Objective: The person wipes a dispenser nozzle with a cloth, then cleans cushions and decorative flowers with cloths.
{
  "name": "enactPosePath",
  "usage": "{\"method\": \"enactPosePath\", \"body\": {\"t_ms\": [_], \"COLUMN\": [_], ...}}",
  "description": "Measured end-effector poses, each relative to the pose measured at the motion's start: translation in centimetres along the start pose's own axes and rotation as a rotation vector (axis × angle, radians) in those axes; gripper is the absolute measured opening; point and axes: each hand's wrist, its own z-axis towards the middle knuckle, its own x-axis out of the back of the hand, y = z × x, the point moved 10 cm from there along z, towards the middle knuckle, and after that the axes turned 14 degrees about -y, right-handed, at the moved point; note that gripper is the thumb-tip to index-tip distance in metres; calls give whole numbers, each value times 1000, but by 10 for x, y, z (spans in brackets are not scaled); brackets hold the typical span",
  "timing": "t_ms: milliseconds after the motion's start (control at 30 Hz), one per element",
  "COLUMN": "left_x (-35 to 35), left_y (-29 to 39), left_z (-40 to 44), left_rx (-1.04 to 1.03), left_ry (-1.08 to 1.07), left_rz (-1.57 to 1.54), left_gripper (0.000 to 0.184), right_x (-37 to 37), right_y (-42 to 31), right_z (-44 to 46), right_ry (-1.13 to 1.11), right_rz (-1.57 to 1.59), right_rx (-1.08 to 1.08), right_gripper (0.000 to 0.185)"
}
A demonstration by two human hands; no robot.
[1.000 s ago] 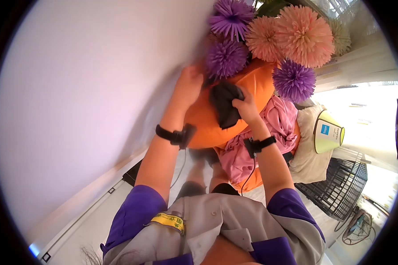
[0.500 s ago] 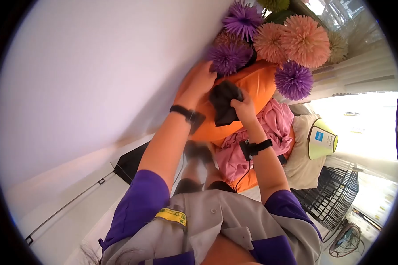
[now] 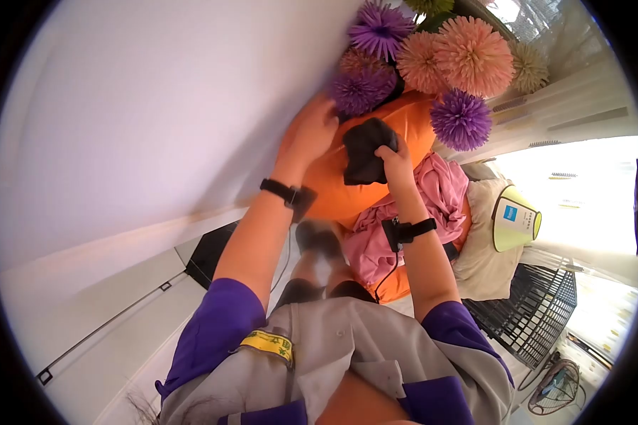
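My right hand [image 3: 398, 159] is closed on a crumpled black cloth [image 3: 367, 150], thumb on top, above a large orange cushion-like seat [image 3: 333, 195]. My left hand [image 3: 313, 134] is over the left side of the orange seat, just below a purple flower [image 3: 361, 88] and beside something dark. Its fingers are blurred and partly hidden, so I cannot tell what they hold, if anything. Each wrist wears a black strap with a small device. A pink cloth [image 3: 432, 202] lies rumpled to the right of the seat, beneath my right forearm.
Large pink flowers [image 3: 473, 57] and another purple flower [image 3: 461, 120] hang over the far end. To the right are a beige cushion [image 3: 485, 248], a pale green lampshade-like object [image 3: 515, 219] and a black slatted basket [image 3: 528, 304]. A white wall [image 3: 156, 127] rises on the left.
My left hand has shifted slightly left. The black cloth, still in my right hand, has moved a little up and right in view. The camera view has shifted slightly.
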Motion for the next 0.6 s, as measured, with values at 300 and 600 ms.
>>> {"method": "enactPosePath", "body": {"t_ms": [300, 600], "left_x": [-38, 31], "left_y": [44, 35], "left_z": [-109, -187], "left_rx": [9, 286], "left_ry": [-121, 185], "left_rz": [-518, -298], "left_gripper": [50, 53], "right_x": [-78, -111], "right_y": [-17, -64], "right_z": [-36, -76], "right_ry": [-176, -593], "right_rz": [-118, -381], "right_rx": [39, 178], "right_gripper": [45, 54]}}
